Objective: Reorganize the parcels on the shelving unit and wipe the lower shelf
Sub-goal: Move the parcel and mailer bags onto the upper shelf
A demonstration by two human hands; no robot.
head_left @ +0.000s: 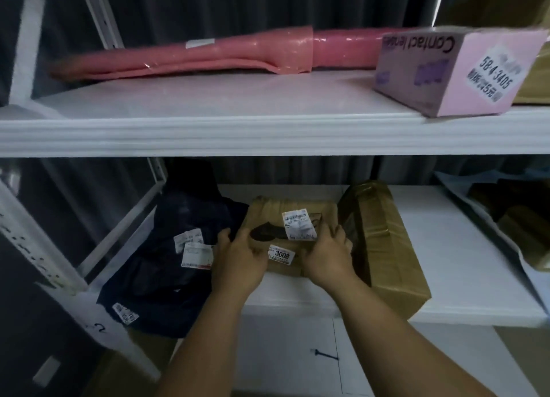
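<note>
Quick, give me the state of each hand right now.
Left hand: grips the left end of the brown parcel labelled 3008.
Right hand: grips the right end of the same parcel.

Bare lower shelf (464, 247) right of taped box (384, 247)

Your hands, left (238, 256) and right (329, 255), grip a matt brown cardboard parcel (293, 218) with crinkled paper labels. At the lower shelf's (464, 256) left edge lies a dark, soft plastic mailer (166, 265). The taped box (387, 247) looks glossy. On the smooth white upper shelf (208, 104), the pink plastic bag (190, 54) shines; the pink carton (458, 69) is matt card.
</note>
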